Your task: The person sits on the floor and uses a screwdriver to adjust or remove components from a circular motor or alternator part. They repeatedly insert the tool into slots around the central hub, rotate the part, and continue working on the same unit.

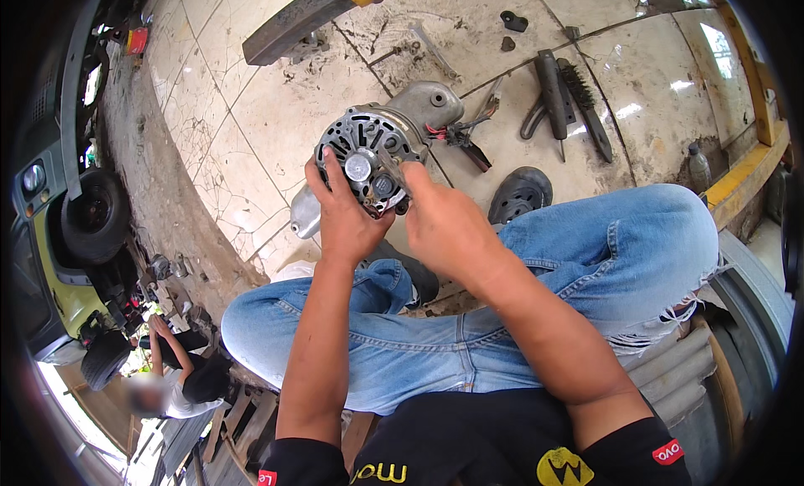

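One alternator (368,155), two hands (347,214)

Cracked, stained tiled floor (251,109), wire brush (586,100), dark-handled tool (551,88), round black cover (519,194), small black parts (513,21) lying on it

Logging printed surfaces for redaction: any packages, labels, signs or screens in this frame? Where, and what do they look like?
No packages, signs or screens.
Chest emblem: on the black shirt at the bottom edge, round, yellow with a black mark.
Sleeve patch: on the right sleeve, small red strip with white lettering.
Sleeve patch: on the left sleeve, red, mostly cut off.
Yellow lettering: on the shirt front, partly hidden.
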A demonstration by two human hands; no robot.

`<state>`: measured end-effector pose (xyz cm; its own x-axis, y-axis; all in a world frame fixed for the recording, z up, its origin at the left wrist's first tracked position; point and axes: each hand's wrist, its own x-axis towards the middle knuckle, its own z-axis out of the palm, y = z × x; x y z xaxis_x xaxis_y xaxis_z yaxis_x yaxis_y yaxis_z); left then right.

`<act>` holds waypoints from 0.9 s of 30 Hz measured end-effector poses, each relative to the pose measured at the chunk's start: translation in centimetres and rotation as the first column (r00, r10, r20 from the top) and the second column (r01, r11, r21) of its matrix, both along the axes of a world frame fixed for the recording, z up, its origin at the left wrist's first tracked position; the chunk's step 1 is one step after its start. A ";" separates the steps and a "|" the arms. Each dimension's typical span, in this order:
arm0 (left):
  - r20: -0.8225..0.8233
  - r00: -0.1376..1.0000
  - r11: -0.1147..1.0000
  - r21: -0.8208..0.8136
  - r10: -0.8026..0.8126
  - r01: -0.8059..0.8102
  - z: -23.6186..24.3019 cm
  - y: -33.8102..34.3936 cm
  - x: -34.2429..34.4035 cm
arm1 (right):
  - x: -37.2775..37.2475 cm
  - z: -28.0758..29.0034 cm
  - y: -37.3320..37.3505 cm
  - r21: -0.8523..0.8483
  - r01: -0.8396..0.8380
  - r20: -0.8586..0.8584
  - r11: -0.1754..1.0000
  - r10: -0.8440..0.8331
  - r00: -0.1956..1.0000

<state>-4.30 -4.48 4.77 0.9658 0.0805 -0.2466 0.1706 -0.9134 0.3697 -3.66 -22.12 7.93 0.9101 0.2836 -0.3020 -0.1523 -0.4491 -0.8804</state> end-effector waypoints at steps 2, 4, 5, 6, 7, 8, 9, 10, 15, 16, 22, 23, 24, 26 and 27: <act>0.051 0.998 0.999 -0.003 -0.046 0.046 -0.6 0.4 -0.1 | -0.5 0.3 0.3 -0.064 -0.033 0.024 0.997 0.034 0.999; 0.081 0.993 0.997 -0.008 -0.080 0.081 -1.3 1.1 -0.2 | -0.8 0.9 0.8 -0.124 -0.081 -0.001 0.989 0.082 0.997; 0.080 0.994 0.997 -0.015 -0.074 0.075 -1.4 1.2 -0.4 | -0.7 1.5 1.0 -0.151 -0.115 -0.037 0.982 0.111 0.993; 0.079 0.995 0.997 -0.022 -0.067 0.069 -1.5 1.4 -0.5 | -0.6 1.8 1.0 -0.176 -0.150 -0.074 0.973 0.139 0.988; 0.063 0.997 0.998 -0.037 -0.041 0.043 -1.3 1.1 -0.4 | -0.6 1.7 1.0 -0.167 -0.150 -0.098 0.974 0.135 0.986; 0.046 0.999 0.999 -0.051 -0.015 0.017 -1.2 1.0 -0.4 | -0.5 1.7 0.9 -0.158 -0.151 -0.122 0.976 0.132 0.984; 0.040 0.999 0.999 -0.031 -0.022 0.023 -1.1 1.0 -0.3 | -0.5 1.6 0.9 -0.149 -0.151 -0.146 0.977 0.130 0.981; 0.036 0.999 0.999 -0.012 -0.030 0.031 -1.0 0.9 -0.3 | -0.5 1.4 0.8 -0.145 -0.139 -0.128 0.980 0.121 0.984; 0.056 0.995 0.996 -0.041 -0.080 0.082 -0.4 0.8 0.1 | -0.7 -0.8 0.4 -0.153 -0.107 -0.011 0.982 0.107 0.994; 0.065 0.994 0.994 -0.068 -0.084 0.088 -0.4 0.9 0.2 | -0.6 -1.1 0.5 -0.151 -0.098 0.015 0.984 0.101 0.995; 0.040 0.995 0.992 -0.085 -0.087 0.090 -0.3 1.0 0.2 | -0.7 -0.7 0.2 -0.190 -0.106 0.026 0.976 0.113 0.993; 0.012 0.996 0.993 -0.078 -0.084 0.084 0.0 0.8 0.3 | -0.8 -0.6 0.1 -0.203 -0.121 0.015 0.972 0.127 0.992; 0.025 0.997 0.993 -0.090 -0.076 0.078 -0.1 0.9 0.3 | -0.8 -0.5 0.0 -0.216 -0.136 0.004 0.967 0.140 0.990; 0.047 0.998 0.992 -0.110 -0.053 0.057 -0.3 1.2 0.1 | -0.8 -0.8 0.4 -0.213 -0.113 0.034 0.971 0.123 0.992; 0.051 0.997 0.994 -0.090 -0.060 0.064 -0.3 1.0 0.1 | -0.8 -0.9 0.5 -0.210 -0.102 0.049 0.972 0.115 0.992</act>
